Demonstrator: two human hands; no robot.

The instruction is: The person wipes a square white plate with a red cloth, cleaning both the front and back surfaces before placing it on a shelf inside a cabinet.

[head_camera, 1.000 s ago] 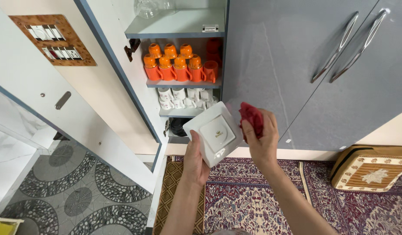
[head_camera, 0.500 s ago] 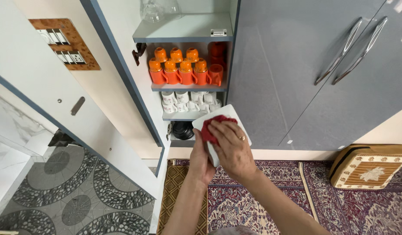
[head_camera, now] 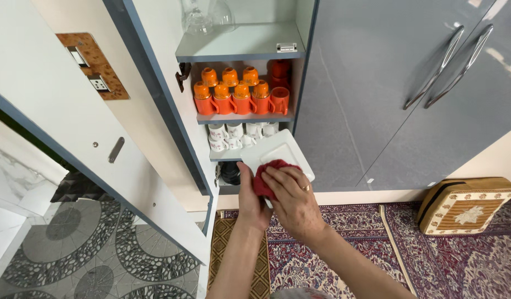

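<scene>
plate point(head_camera: 282, 150): white, square, raised rim, tilted with its face toward the viewer, held in the air before the open cupboard shelves | cloth point(head_camera: 266, 176): red, bunched up, pressed on the plate's lower left part, covering that corner | contact: cloth touching plate

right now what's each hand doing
Left hand: closed on the white square plate, gripping its lower edge.
Right hand: closed on the red cloth, pressing it on the plate.

Orange mugs point(head_camera: 236, 95) and white cups point(head_camera: 233, 136) crowd shelves; top shelf point(head_camera: 241, 43) has room.
</scene>
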